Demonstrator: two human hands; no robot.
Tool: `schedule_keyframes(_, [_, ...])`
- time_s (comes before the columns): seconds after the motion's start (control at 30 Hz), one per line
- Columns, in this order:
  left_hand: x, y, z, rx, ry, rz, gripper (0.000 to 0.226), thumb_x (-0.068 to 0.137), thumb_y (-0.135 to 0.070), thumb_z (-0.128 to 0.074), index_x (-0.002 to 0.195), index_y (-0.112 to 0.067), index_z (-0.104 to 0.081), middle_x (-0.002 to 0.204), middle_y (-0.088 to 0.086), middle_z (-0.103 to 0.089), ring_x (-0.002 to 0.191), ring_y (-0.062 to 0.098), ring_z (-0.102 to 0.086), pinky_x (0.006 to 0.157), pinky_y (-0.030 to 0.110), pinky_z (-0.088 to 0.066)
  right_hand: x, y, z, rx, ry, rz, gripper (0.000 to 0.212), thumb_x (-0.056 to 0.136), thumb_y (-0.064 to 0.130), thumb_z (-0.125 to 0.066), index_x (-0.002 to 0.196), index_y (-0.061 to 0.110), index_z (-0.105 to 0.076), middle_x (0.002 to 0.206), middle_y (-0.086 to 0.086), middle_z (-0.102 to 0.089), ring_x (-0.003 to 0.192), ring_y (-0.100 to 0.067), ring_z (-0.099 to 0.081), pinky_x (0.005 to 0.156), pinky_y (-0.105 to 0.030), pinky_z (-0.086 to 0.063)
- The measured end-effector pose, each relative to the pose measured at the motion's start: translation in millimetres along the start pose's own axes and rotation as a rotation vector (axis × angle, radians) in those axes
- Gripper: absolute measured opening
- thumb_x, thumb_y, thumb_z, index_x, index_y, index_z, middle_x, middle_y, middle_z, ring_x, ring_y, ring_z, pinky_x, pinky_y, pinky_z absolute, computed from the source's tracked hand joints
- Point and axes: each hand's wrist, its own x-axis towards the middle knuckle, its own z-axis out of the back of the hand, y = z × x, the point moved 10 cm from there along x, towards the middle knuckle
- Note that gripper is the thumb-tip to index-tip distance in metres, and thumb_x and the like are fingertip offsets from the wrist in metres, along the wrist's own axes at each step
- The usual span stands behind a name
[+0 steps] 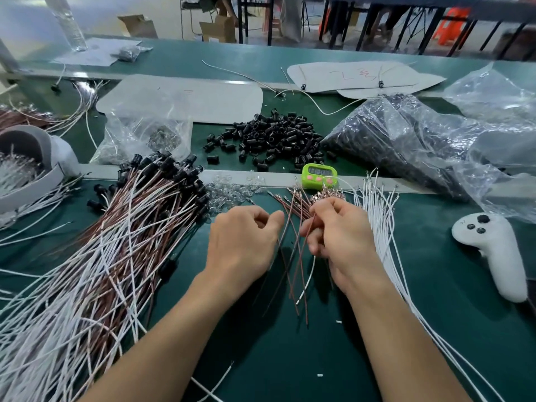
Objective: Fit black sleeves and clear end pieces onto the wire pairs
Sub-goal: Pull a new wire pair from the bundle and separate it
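My right hand (338, 230) grips a small bunch of brown wires (298, 256) and a white wire whose lower ends hang toward the green mat. My left hand (246, 236) hovers just left of them with fingers curled, its thumb near one brown wire; I cannot tell whether it holds anything. Loose black sleeves (272, 137) lie heaped beyond the hands. Clear end pieces (232, 190) are scattered near the mat's far edge. A large fan of finished brown and white wire pairs (121, 242) with black sleeves on their ends covers the left side.
Loose white wires (380, 221) lie right of my right hand. A green timer (319, 175) stands behind them. A white controller (493, 250) rests at the right. Plastic bags (406, 140) of black parts sit at the back right, and a clear bag (145, 134) at the back left.
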Motion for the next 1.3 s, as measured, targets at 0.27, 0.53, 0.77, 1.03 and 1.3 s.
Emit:
schedule_keyframes(0.27, [-7.3,-17.5,-25.6,-0.231,0.276,-0.068,0.055,0.085,-0.003,-0.050,0.117,-0.044,-0.070,0.101,-0.022,-0.077,0.095,-0.002,-0.068,0.096,0.029,-0.053,1.9,-3.9,-20.0,0.149,0.177,-0.032,0.021,0.097,-0.012,-0.048,0.091,0.005,-0.058,0.062,-0.010,-0.064,0.043,-0.016,-0.054,0.037,-0.019,-0.033])
schedule_keyframes(0.53, [-9.8,-14.5,-35.4,-0.358,0.624,0.012,0.018,0.094,-0.019,-0.068,0.083,-0.011,-0.080,0.071,0.010,-0.076,0.054,0.014,-0.058,0.057,0.024,-0.048,8.6,12.1,0.8,0.188,-0.017,0.147,0.019,0.100,-0.003,-0.057,0.085,0.008,-0.063,0.065,-0.008,-0.070,0.048,-0.014,-0.061,0.042,-0.018,-0.042])
schedule_keyframes(0.77, [16.8,-8.9,-19.3,-0.201,0.528,-0.058,0.026,0.093,-0.036,-0.069,0.075,-0.021,-0.079,0.048,-0.004,-0.056,0.041,0.008,-0.034,0.041,0.021,-0.028,-1.4,-0.3,-35.1,-0.091,0.207,0.120,0.026,0.097,0.001,-0.063,0.078,0.018,-0.071,0.066,-0.002,-0.070,0.054,-0.012,-0.058,0.050,-0.017,-0.045])
schedule_keyframes(1.03, [93.7,-10.3,34.6,0.243,0.180,-0.129,0.037,0.087,-0.065,-0.064,0.083,-0.031,-0.080,0.071,-0.010,-0.076,0.064,0.010,-0.068,0.065,0.026,-0.052,3.6,-2.3,-25.7,0.022,0.124,0.059,0.023,0.104,0.002,-0.052,0.084,0.008,-0.062,0.065,-0.001,-0.068,0.051,-0.014,-0.060,0.043,-0.020,-0.040])
schedule_keyframes(1.3, [162.0,-45.4,-19.6,0.607,0.132,-0.319,0.043,0.092,-0.002,-0.058,0.111,-0.035,-0.078,0.120,-0.005,-0.074,0.110,0.024,-0.067,0.089,0.036,-0.052,2.5,-9.2,-30.8,-0.021,0.178,0.039,0.026,0.103,0.006,-0.054,0.081,0.014,-0.065,0.069,-0.002,-0.071,0.055,-0.015,-0.063,0.046,-0.020,-0.042])
